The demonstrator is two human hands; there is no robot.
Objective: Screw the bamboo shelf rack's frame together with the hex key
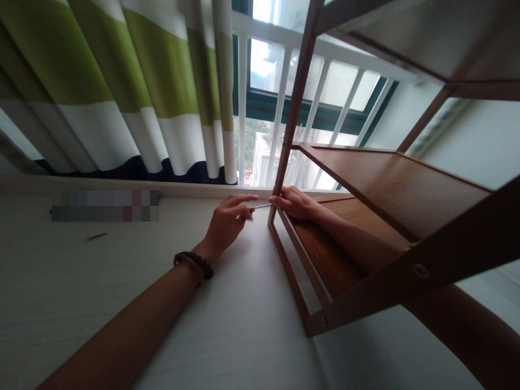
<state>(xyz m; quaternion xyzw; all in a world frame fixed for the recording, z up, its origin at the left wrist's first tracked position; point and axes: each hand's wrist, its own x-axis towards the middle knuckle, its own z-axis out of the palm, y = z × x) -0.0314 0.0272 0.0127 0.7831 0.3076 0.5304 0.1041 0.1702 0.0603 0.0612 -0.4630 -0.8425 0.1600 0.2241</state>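
A brown wooden shelf rack [353, 168] stands tilted in view on the right, with several boards and round metal bolts in its frame. My left hand [229, 219], wearing dark bracelets, pinches a thin metal hex key [261, 206] between thumb and fingers. The key's far end meets the rack's far post, low down; its exact seat is too small to make out. Reaching through the rack between two boards, my right hand [296, 202] grips that same post, its fingertips close to the key's end.
Under the rack is a pale wood-grain surface [122, 303]. A thin dark piece [96, 236] and a blurred-out flat object [104, 206] lie on it at left. Behind are a striped curtain [162, 81] and a window with white bars [280, 103].
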